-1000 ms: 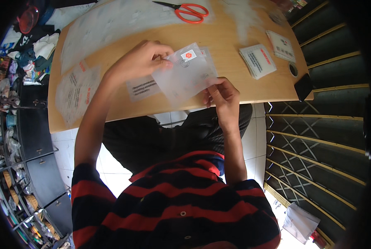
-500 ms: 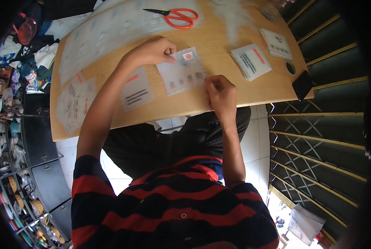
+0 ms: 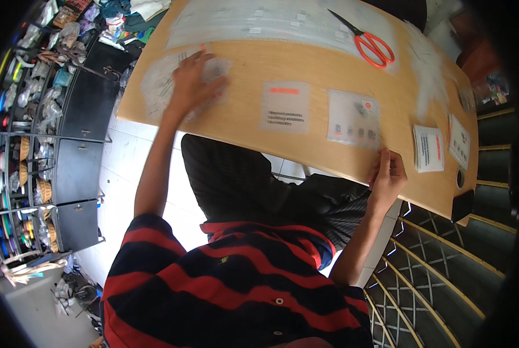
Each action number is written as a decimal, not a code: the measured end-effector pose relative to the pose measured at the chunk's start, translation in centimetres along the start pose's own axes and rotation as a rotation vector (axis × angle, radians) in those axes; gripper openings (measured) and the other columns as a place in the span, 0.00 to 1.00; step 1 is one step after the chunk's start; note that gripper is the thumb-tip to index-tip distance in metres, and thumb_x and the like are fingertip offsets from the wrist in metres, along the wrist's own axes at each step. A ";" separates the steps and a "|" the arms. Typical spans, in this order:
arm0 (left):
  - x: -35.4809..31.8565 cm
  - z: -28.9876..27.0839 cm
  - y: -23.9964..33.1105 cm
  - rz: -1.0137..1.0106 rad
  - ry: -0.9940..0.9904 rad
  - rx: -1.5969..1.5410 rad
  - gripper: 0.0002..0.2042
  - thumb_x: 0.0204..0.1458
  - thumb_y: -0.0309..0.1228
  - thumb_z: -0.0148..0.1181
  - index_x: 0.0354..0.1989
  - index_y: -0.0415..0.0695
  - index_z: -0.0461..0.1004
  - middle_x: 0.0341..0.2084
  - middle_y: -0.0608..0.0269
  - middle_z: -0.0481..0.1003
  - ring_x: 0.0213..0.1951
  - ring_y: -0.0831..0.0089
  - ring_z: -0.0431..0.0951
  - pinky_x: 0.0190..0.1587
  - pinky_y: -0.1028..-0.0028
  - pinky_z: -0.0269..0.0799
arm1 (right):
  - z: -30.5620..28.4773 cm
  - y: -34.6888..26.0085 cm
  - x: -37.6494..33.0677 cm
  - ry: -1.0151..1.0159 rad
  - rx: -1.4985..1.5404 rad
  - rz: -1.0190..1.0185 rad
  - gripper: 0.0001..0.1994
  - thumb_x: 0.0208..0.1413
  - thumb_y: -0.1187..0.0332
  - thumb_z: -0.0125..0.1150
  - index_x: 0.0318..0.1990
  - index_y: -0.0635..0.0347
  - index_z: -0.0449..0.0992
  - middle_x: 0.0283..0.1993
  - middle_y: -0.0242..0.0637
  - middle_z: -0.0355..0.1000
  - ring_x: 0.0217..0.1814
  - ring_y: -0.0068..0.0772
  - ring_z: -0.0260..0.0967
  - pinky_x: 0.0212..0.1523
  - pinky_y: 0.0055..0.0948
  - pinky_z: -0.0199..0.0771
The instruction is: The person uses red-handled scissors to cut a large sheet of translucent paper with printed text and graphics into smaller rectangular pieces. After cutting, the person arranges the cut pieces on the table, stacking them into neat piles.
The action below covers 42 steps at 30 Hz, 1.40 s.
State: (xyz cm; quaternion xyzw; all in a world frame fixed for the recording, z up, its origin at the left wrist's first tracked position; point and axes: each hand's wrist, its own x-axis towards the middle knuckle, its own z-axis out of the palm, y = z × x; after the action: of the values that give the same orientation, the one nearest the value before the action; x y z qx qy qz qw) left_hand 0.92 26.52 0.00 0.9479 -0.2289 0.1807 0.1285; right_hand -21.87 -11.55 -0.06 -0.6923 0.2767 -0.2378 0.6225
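Observation:
My left hand reaches over a loose, overlapping group of translucent printed plastic bags at the table's left, its fingers spread and somewhat blurred. Whether it touches them I cannot tell. Near the front edge, my right hand is closed with fingers curled, its fingertips at the lower right corner of a frosted plastic bag. What those fingers hold, if anything, is hidden. That bag lies flat, with small dark pictures and a white-and-orange square sticker. Left of it lies another frosted bag with orange and black print.
Orange-handled scissors rest on wide translucent plastic sheets along the far side. To the right are a stack of printed bags, a second stack, a tape roll and a black phone-like object at the table's corner.
My left hand has left the stickered bag and moved left to the loose bags, its fingers opening out. My right hand stays by the stickered bag's corner. The view has turned left.

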 end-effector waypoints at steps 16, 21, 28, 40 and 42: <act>-3.9 -3.7 -6.6 -0.367 -0.132 -0.120 0.36 0.38 0.40 0.76 0.60 0.52 0.69 0.46 0.51 0.75 0.48 0.56 0.75 0.50 0.58 0.69 | 0.2 -0.1 -0.3 0.006 -0.049 -0.008 0.11 0.64 0.65 0.56 0.33 0.62 0.75 0.19 0.24 0.63 0.13 0.11 0.53 0.12 0.15 0.46; -4.2 -4.4 -7.4 -0.368 0.102 -0.290 0.18 0.46 0.29 0.69 0.47 0.46 0.79 0.38 0.48 0.79 0.38 0.59 0.80 0.42 0.68 0.73 | 0.1 0.1 -0.6 -0.020 -0.059 -0.042 0.11 0.65 0.64 0.55 0.33 0.62 0.75 0.20 0.25 0.64 0.13 0.11 0.53 0.11 0.15 0.44; -4.2 -9.5 -3.7 -0.485 0.124 -0.348 0.11 0.52 0.31 0.66 0.42 0.41 0.81 0.30 0.61 0.80 0.28 0.80 0.76 0.34 0.77 0.70 | 0.9 -0.3 -1.4 -0.032 -0.042 -0.032 0.10 0.64 0.65 0.57 0.33 0.62 0.76 0.19 0.24 0.63 0.15 0.10 0.53 0.13 0.15 0.49; -5.8 -7.6 8.7 -0.466 -0.038 -1.181 0.08 0.52 0.24 0.67 0.39 0.36 0.78 0.31 0.63 0.79 0.29 0.81 0.77 0.34 0.80 0.70 | 9.7 -4.9 -7.2 -0.746 0.165 0.070 0.13 0.60 0.76 0.58 0.51 0.68 0.70 0.42 0.41 0.75 0.28 0.20 0.71 0.20 0.16 0.68; -5.6 -6.6 9.5 -0.424 -0.097 -1.222 0.08 0.52 0.24 0.67 0.38 0.37 0.78 0.28 0.64 0.79 0.30 0.81 0.78 0.33 0.80 0.71 | 9.9 -4.6 -6.6 -0.726 0.132 0.053 0.10 0.61 0.77 0.56 0.49 0.69 0.71 0.40 0.41 0.74 0.27 0.19 0.70 0.20 0.15 0.67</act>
State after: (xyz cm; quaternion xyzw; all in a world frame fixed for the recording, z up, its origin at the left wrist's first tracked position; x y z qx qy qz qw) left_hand -10.16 22.67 5.18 0.7357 -0.1040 -0.0543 0.6671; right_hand -19.62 0.46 3.51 -0.6825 0.0397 0.0223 0.7295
